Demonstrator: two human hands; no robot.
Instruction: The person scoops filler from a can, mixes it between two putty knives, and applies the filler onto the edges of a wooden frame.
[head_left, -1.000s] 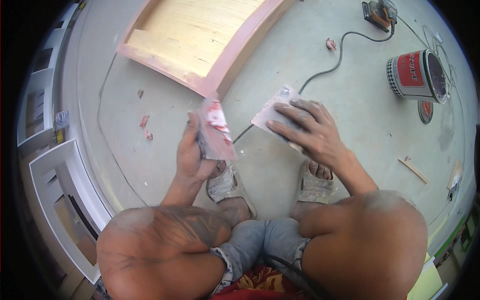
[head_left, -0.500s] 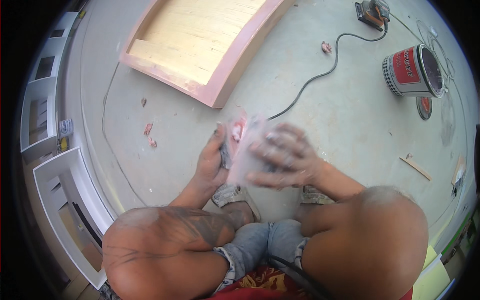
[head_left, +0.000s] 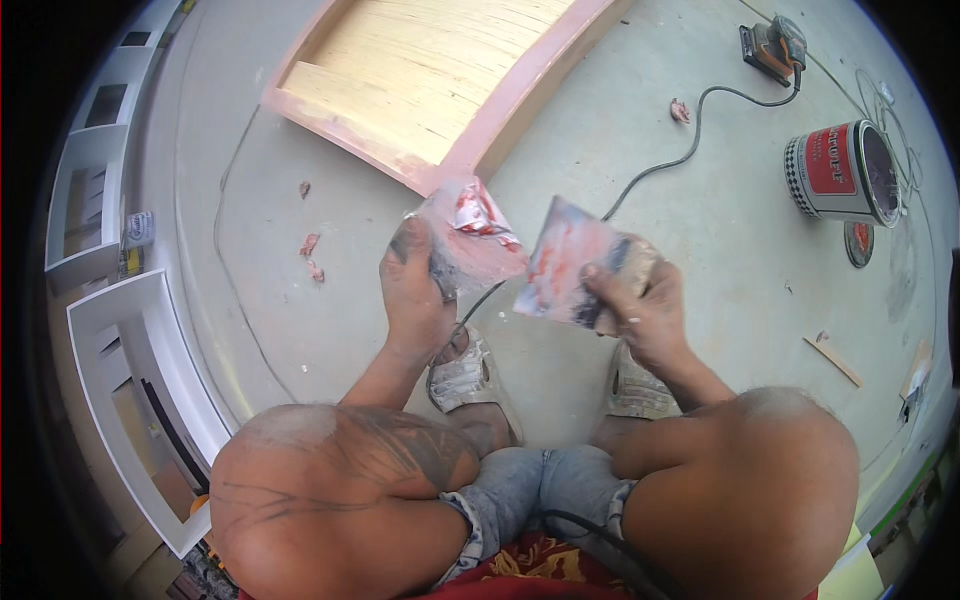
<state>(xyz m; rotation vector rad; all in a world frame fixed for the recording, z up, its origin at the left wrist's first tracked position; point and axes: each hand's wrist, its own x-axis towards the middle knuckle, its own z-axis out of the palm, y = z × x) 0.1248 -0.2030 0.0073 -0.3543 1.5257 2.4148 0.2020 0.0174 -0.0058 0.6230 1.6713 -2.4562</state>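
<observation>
My left hand is closed on a flat putty spreader smeared pink and grey, with a lump of pink-and-red putty near its far edge. Gripped by my right hand is a second flat, squarish putty spreader, streaked pink, red and dark. A narrow gap separates the two spreaders, both above the floor between my knees. Just beyond my left hand lies a curved wooden frame with bare wood inside and pinkish filler along its edges.
To the right, an open can stands tilted-looking beside its round lid. A sander sits farther back, its cord crossing the floor. White frames line the left side. Dried putty scraps and a wood strip lie about.
The spreaders were together and blurred by motion; now they are apart, my right hand drawn to the right with its spreader's smeared face showing. The view has shifted slightly.
</observation>
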